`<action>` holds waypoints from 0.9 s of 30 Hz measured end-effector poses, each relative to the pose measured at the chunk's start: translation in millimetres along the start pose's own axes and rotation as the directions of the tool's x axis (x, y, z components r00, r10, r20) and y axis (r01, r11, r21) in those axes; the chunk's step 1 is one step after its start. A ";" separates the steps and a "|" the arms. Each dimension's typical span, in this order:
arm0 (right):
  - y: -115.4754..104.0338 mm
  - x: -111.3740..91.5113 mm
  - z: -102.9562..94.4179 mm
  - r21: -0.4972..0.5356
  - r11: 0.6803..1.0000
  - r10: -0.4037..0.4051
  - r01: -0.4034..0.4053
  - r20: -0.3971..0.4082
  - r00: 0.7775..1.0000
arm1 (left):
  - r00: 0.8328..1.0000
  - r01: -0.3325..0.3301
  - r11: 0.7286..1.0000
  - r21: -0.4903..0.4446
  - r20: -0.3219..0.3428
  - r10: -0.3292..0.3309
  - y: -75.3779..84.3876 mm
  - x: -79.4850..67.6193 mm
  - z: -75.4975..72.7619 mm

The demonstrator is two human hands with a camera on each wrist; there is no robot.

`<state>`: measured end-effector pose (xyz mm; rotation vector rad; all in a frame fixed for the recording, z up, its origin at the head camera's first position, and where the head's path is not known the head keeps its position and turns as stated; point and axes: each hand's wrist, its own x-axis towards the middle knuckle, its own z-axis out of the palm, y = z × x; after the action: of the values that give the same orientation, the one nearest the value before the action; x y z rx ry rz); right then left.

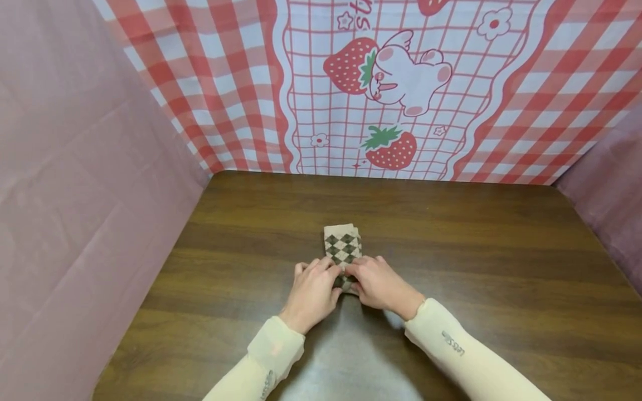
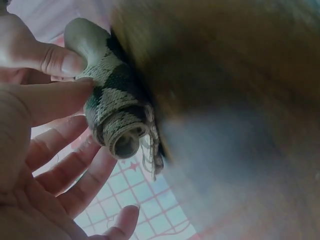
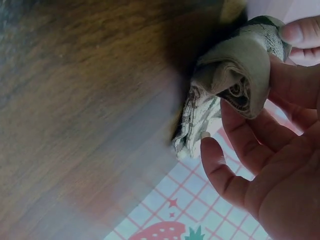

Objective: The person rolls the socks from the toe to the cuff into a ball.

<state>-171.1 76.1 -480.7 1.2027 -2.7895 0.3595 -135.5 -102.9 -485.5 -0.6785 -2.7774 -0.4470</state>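
Head view shows the argyle socks (image 1: 343, 248), apparently a pair laid together, in the middle of the bench (image 1: 476, 239), with their flat length running away toward the checked cloth (image 1: 236, 83) on the far side. Both hands are at the near end: the left hand (image 1: 311, 289) grips the bundle from the left with thumb and forefinger, and the right hand (image 1: 379, 283) grips it from the right in much the same way. The wrist views show the held part coiled into a spiral, with flat layers beside it.

The step in hand looks like rolling the socks up from the near end, and it seems only partly done, since a flat stretch remains at the far side. The next move probably calls for even pressure from both thumbs, turning the coil farward while keeping it tight and its sides level.
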 end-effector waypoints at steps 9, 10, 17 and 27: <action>5.0 0.9 -1.2 0.048 0.999 0.016 -0.018 0.030 0.999 | 1.000 -0.025 0.997 0.071 0.019 0.023 1.5 1.3 5.4; 5.7 0.9 -1.1 0.052 0.999 0.015 -0.017 0.029 0.999 | 0.999 -0.030 0.996 0.085 0.022 0.028 1.5 1.6 6.0; 7.5 -0.1 0.1 0.081 0.997 0.008 -0.009 0.016 1.000 | 0.999 -0.041 0.990 0.132 0.018 0.039 1.2 2.1 8.0; 4.8 -2.8 -0.7 0.092 0.996 0.000 -0.002 0.017 1.000 | 0.999 -0.016 0.993 0.117 0.052 0.010 0.9 3.9 4.1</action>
<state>-172.6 81.4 -481.3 1.2280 -2.8162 0.4855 -139.0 -99.1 -487.9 -0.6897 -2.8185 -0.2644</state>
